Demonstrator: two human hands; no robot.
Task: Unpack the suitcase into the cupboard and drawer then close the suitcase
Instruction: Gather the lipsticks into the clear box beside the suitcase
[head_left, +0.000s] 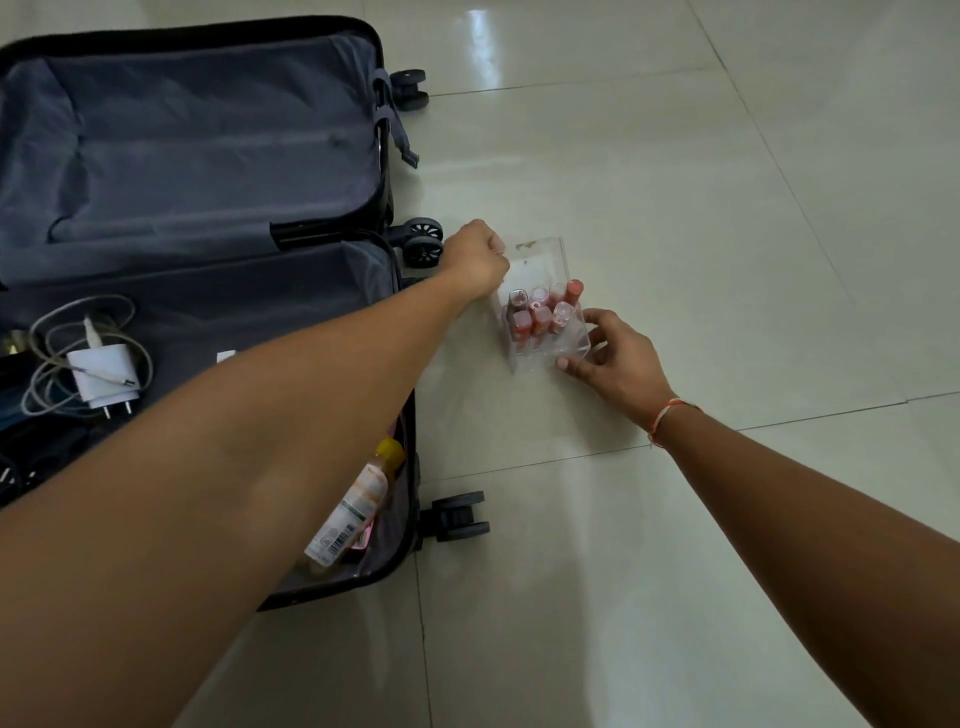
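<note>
Bare forearms reached over glossy floor tiles (675, 519).
Left hand (475, 257), fingers curled, pinched the lid of a clear plastic box (545, 343) of reddish tubes; right hand (615, 353) gripped its near corner, right of the open fabric-lined suitcase (208, 156).

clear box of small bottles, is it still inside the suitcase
No, the clear box stands on the floor tiles beside the open suitcase, held between the left hand and right hand.

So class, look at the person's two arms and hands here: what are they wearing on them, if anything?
Both forearms are bare, with no sleeves in view. The left hand has no ring, watch or band that shows. The right hand has a thin orange and white thread band tied round its wrist. No gloves on either hand.
</note>
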